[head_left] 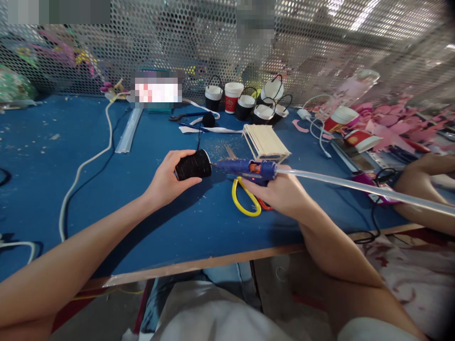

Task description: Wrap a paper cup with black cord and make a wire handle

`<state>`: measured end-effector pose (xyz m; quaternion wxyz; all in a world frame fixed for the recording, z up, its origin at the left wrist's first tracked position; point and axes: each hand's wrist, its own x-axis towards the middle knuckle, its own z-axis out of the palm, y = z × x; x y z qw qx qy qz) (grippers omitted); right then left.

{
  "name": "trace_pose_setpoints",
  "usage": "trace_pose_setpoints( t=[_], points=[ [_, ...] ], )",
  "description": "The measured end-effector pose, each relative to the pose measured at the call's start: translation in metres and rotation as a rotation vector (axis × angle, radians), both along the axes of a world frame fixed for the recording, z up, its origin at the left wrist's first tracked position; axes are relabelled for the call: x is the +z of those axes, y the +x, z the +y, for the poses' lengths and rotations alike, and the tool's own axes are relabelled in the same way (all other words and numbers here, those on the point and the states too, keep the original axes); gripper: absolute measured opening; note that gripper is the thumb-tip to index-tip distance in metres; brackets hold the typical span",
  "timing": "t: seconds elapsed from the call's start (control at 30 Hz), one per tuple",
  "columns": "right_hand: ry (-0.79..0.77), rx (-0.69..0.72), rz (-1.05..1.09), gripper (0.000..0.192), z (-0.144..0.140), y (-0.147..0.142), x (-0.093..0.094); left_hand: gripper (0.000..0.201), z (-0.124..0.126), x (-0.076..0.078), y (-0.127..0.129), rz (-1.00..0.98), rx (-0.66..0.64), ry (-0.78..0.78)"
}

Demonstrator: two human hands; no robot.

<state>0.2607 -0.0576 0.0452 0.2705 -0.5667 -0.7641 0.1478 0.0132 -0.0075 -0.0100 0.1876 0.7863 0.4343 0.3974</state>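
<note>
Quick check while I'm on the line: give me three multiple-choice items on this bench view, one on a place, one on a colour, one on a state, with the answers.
1. Where do the scissors lie?
A. On the blue table under the glue gun
B. Hung on the mesh wall
C. In a paper cup

2. What colour is the cup in the left hand?
A. White
B. Black
C. Red

3. How is the glue gun held?
A. Lying loose on the table
B. Gripped in the right hand, nozzle at the cup
C. Gripped in both hands

Answers: 1 A, the yellow handles show on the table just below the gun. 2 B, the cup's wall is black. 3 B, the right hand wraps the grip and the tip meets the cup's end.
</note>
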Motion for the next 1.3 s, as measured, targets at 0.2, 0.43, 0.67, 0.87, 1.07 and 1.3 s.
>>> trace_pose_setpoints(
  t=[0.2, 0.43, 0.67, 0.87, 1.07, 1.3],
  points=[
    [-0.002, -0.008, 0.000, 0.014, 0.0003, -0.0016, 0.0013, 0.055, -0.0001, 0.0000, 0.0002, 0.013, -0.002, 0.020],
    [0.010, -0.017, 0.003, 0.016, 0.0018, -0.0009, 0.0007, 0.054, -0.0013, 0.0007, -0.0006, 0.080, -0.032, 0.102],
    [-0.009, -0.030, 0.020, 0.016, 0.0016, -0.0009, 0.0003, 0.052, -0.0033, 0.0044, -0.0012, 0.128, -0.048, 0.196],
    [-0.003, -0.012, 0.053, 0.016, 0.0011, -0.0005, -0.0016, 0.051, -0.0034, 0.0055, -0.0014, 0.145, -0.046, 0.237],
    [0.002, -0.025, 0.076, 0.016, 0.0010, -0.0014, -0.0019, 0.051, -0.0036, 0.0042, -0.0004, 0.162, -0.042, 0.258],
    [0.011, -0.038, 0.063, 0.017, 0.0018, -0.0013, -0.0030, 0.051, -0.0045, 0.0039, 0.0001, 0.163, -0.049, 0.253]
  ],
)
